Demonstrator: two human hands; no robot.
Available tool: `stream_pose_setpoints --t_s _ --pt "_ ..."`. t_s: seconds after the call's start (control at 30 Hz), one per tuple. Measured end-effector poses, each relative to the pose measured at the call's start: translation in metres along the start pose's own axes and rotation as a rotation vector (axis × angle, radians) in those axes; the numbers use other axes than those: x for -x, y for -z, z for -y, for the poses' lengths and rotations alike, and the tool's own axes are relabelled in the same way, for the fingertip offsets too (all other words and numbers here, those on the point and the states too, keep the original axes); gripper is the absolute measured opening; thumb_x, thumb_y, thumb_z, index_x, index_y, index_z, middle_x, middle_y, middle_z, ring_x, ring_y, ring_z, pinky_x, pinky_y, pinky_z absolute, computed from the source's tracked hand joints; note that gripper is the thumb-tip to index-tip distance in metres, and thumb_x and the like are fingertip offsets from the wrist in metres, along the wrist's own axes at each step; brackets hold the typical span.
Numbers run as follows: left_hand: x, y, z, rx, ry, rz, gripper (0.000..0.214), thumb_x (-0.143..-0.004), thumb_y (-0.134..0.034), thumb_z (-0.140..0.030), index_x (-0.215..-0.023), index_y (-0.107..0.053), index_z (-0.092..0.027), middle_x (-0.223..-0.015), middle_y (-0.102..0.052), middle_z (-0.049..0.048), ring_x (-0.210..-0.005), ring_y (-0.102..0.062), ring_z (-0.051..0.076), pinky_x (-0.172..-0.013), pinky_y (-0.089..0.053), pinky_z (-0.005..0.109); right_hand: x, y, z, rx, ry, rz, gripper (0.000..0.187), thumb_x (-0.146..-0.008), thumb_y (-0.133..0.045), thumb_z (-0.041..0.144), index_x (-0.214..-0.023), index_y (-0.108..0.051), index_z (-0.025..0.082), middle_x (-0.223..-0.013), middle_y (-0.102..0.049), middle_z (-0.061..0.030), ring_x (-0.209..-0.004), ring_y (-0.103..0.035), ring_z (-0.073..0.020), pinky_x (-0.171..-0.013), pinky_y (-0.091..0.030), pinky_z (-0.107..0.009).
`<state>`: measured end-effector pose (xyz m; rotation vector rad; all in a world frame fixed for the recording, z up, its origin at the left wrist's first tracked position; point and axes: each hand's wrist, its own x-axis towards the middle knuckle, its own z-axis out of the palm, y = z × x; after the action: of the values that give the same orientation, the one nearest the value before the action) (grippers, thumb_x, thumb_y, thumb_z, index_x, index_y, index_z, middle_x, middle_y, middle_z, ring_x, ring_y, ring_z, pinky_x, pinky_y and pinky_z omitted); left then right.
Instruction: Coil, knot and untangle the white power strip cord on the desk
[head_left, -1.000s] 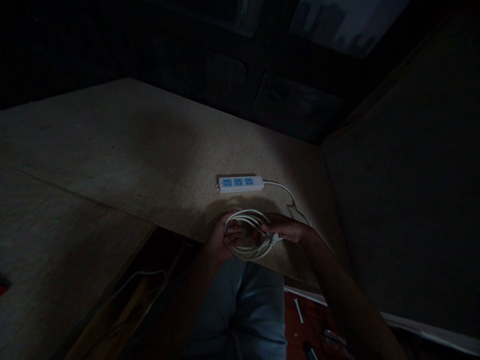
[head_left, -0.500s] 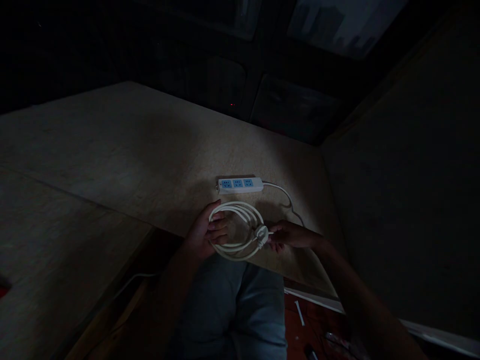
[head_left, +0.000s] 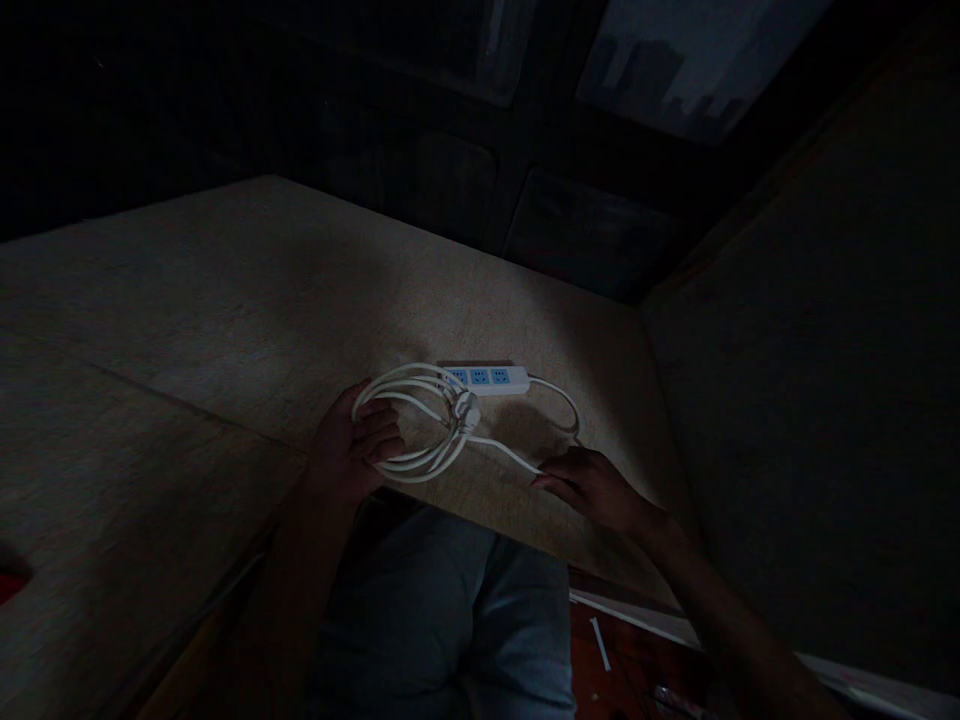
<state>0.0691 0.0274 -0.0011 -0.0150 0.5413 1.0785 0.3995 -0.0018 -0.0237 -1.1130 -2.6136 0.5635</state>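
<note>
I see the left hand [head_left: 352,440] with its fingers bent around the left side of the coil of white cable [head_left: 429,462], while the right hand [head_left: 592,485] pinches a loose stretch [head_left: 510,453] that leaves the coil beside the plug [head_left: 466,410]. The two hands are well apart, and the coil is held between them over the near part of the bench [head_left: 300,300]; in my view it partly covers the left end of the power strip [head_left: 510,382], but I cannot tell whether they touch. My first worry is the loops: they seem to be gripped only at the left, so with a strong pull from the right hand some could slip out of the fingers and make a knot. The plug lies against the loops, and I think its body could catch one of them. Another risk comes from the cord [head_left: 571,405] at the right end of the strip. It goes toward the right hand, and I cannot see where it continues; if it is the same cable, a hard pull could drag the strip along. The near edge is also close, so a dropped loop might fall onto the legs [head_left: 450,600].
</note>
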Motion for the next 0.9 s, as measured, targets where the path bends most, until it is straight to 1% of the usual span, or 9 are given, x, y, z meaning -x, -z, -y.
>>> stream_pose_setpoints --t_s 0.1,0.23,0.3,0.37,0.43,0.53,0.6,0.73,0.9 --pt "0.004 0.002 -0.006 0.027 -0.004 0.007 0.048 -0.099 -0.029 -0.033 -0.053 -0.032 -0.020 -0.037 -0.025 -0.0084 -0.023 -0.018 0.005 -0.028 -0.019 0.019 0.003 0.002 -0.004 0.052 0.102 -0.117 0.038 -0.102 -0.040 0.038 -0.091 -0.072 0.021 -0.084 -0.076 -0.0061 -0.076 -0.069 -0.0164 -0.071 -0.046 -0.026" --pt "0.008 0.003 -0.008 0.053 -0.031 0.022 0.047 -0.099 -0.029 -0.034 -0.054 -0.032 -0.020 -0.038 -0.026 -0.0081 -0.023 -0.019 0.004 -0.028 -0.018 0.018 0.004 0.002 -0.007 0.114 0.141 -0.207 0.033 -0.102 -0.041 0.031 -0.091 -0.071 0.021 -0.088 -0.076 -0.0076 -0.076 -0.069 -0.0167 -0.070 -0.049 -0.027" --pt "0.011 0.004 -0.008 0.056 -0.033 0.026 0.048 -0.099 -0.029 -0.034 -0.054 -0.031 -0.021 -0.037 -0.026 -0.0080 -0.023 -0.019 0.004 -0.028 -0.019 0.018 0.004 0.000 -0.007 0.134 0.130 -0.212 0.029 -0.101 -0.042 0.027 -0.104 -0.070 0.021 -0.089 -0.077 -0.0071 -0.074 -0.070 -0.0163 -0.069 -0.049 -0.027" --pt "0.013 0.005 -0.009 0.054 -0.022 0.023 0.048 -0.099 -0.029 -0.034 -0.054 -0.031 -0.021 -0.037 -0.025 -0.0081 -0.023 -0.020 0.005 -0.028 -0.019 0.018 0.003 -0.002 -0.005 0.164 0.120 -0.215 0.030 -0.100 -0.043 0.023 -0.121 -0.064 0.020 -0.086 -0.077 -0.0057 -0.071 -0.069 -0.0157 -0.068 -0.049 -0.026" --pt "0.016 0.006 -0.011 0.047 -0.018 0.016 0.048 -0.100 -0.028 -0.035 -0.054 -0.030 -0.021 -0.037 -0.025 -0.0082 -0.023 -0.019 0.005 -0.028 -0.020 0.019 0.003 -0.002 -0.003 0.204 0.142 -0.232 0.033 -0.099 -0.044 0.020 -0.128 -0.059 0.020 -0.082 -0.076 -0.0042 -0.067 -0.068 -0.0152 -0.065 -0.049 -0.026" --pt "0.021 0.008 -0.012 0.032 -0.024 0.006 0.048 -0.099 -0.028 -0.036 -0.054 -0.031 -0.021 -0.038 -0.025 -0.0084 -0.024 -0.018 0.005 -0.028 -0.019 0.019 0.002 -0.002 0.000 0.249 0.198 -0.283 0.029 -0.099 -0.044 0.017 -0.120 -0.063 0.019 -0.080 -0.076 -0.0045 -0.066 -0.068 -0.0151 -0.064 -0.049 -0.026" --pt "0.024 0.009 -0.012 0.024 -0.017 0.002 0.048 -0.099 -0.027 -0.035 -0.054 -0.032 -0.021 -0.038 -0.025 -0.0085 -0.024 -0.017 0.005 -0.029 -0.019 0.019 0.002 -0.002 0.000 0.271 0.198 -0.300 0.027 -0.099 -0.043 0.017 -0.113 -0.066 0.018 -0.081 -0.076 -0.0054 -0.067 -0.068 -0.0150 -0.064 -0.049 -0.026" --pt "0.029 0.010 -0.007 0.046 0.025 0.029 0.045 -0.098 -0.029 -0.033 -0.054 -0.031 -0.021 -0.038 -0.021 -0.0094 -0.025 -0.013 0.004 -0.029 -0.017 0.019 0.005 -0.009 -0.007 0.296 0.126 -0.293 0.028 -0.099 -0.043 0.019 -0.109 -0.068 0.019 -0.089 -0.077 -0.0079 -0.071 -0.070 -0.0162 -0.066 -0.051 -0.028" --pt "0.034 0.009 -0.002 0.070 0.047 0.110 0.043 -0.095 -0.034 -0.030 -0.053 -0.028 -0.022 -0.040 -0.018 -0.0095 -0.027 -0.009 0.005 -0.029 -0.016 0.019 0.009 -0.019 -0.018 0.255 0.043 -0.344 0.030 -0.100 -0.042 0.024 -0.106 -0.071 0.018 -0.086 -0.076 -0.0103 -0.072 -0.071 -0.0187 -0.067 -0.054 -0.030"
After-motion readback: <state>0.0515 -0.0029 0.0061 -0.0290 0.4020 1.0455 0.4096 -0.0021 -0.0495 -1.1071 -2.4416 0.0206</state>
